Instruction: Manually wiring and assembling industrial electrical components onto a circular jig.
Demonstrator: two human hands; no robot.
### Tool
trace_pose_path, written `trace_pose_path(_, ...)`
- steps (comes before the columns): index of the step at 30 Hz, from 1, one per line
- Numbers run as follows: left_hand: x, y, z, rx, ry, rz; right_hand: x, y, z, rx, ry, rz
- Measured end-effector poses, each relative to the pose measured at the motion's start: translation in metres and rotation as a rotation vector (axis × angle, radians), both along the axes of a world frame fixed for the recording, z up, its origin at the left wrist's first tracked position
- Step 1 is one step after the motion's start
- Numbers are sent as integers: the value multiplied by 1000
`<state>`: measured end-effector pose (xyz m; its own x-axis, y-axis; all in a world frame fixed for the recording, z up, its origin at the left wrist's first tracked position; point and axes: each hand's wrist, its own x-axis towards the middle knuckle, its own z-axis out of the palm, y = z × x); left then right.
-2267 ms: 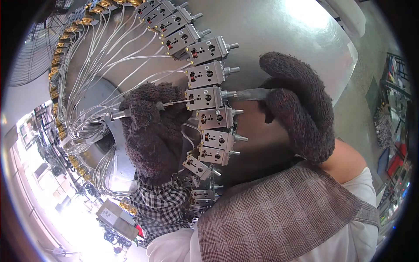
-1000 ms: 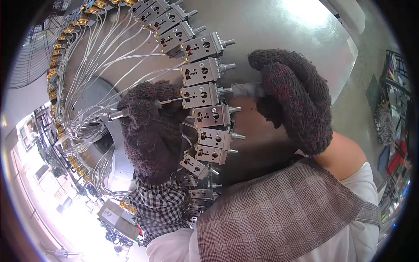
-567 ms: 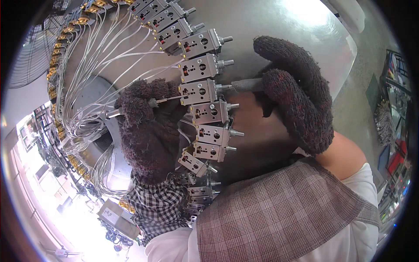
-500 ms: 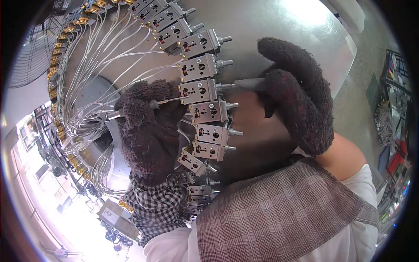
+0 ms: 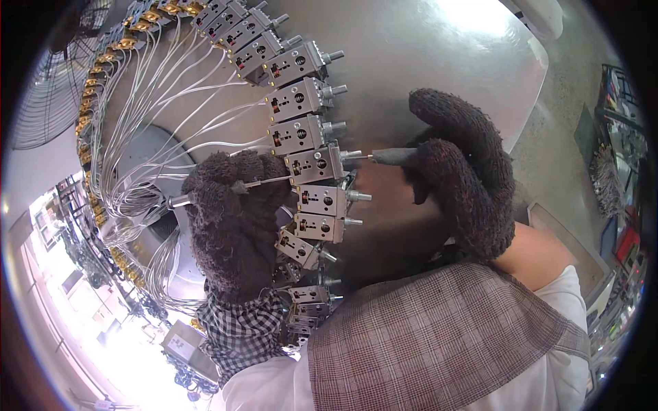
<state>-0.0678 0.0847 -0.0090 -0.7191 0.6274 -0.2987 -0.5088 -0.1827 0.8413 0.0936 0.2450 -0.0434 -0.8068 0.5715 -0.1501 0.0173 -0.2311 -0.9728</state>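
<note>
With our gloved left hand [image 5: 236, 222] we grip a thin driver [image 5: 269, 181], its shaft reaching the left side of a metal box [image 5: 315, 165] that sits between our hands in a curved row of boxes [image 5: 299, 98]. Our gloved right hand [image 5: 469, 178] is closed around a grey tool [image 5: 395, 157], whose narrow tip points left at the stud [image 5: 351, 155] on that box's right side, though we cannot tell whether they touch. White wires [image 5: 209, 88] fan leftward from the row toward brass fittings [image 5: 127, 44], over a shiny metal table [image 5: 411, 55].
</note>
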Motion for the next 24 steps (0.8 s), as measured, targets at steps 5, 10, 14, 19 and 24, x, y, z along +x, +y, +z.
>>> trace_pose_path(5, -5, 2, -5, 33, -15, -48, -10, -6, 2, -34, -13, -7)
trace_pose_path(10, -4, 11, 0, -70, -8, 60, -20, -11, -11, 86, 182, -96)
trace_pose_path(14, -9, 10, -4, -64, 1, 42, -17, -8, -13, 114, 276, -94)
trace_pose_path(19, -12, 8, -5, -59, 44, 23, -15, -8, -11, 146, 178, -87)
trace_pose_path(24, -7, 10, -2, -85, 35, 44, -17, -9, -4, 37, 163, -126)
